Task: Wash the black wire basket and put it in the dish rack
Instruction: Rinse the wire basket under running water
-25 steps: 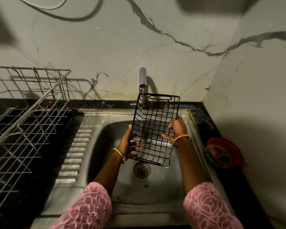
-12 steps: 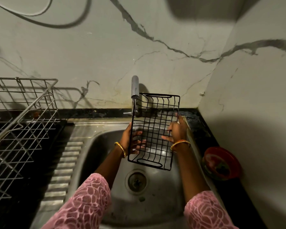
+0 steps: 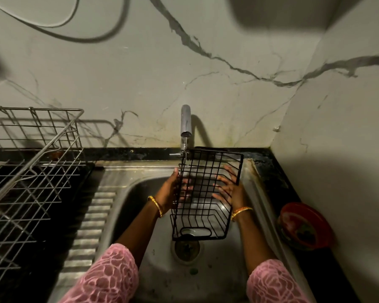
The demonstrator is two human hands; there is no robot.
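Observation:
I hold the black wire basket [image 3: 206,195] tilted over the steel sink [image 3: 123,193], its far end under the tap [image 3: 186,121], which runs a thin stream of water. My left hand [image 3: 173,191] grips the basket's left side, fingers showing through the wires. My right hand [image 3: 230,189] lies against the right side with fingers spread and fairly straight. The silver wire dish rack [image 3: 31,171] stands on the black counter at the left.
The sink drain [image 3: 186,248] lies below the basket's near end. A ribbed drainboard [image 3: 92,226] separates sink and rack. A red bowl [image 3: 304,226] sits on the counter at the right, near the marble-patterned corner wall.
The basket has tipped from more upright to lying flatter, its near end lowered toward the drain. My right hand's fingers have spread out. The view has tilted down.

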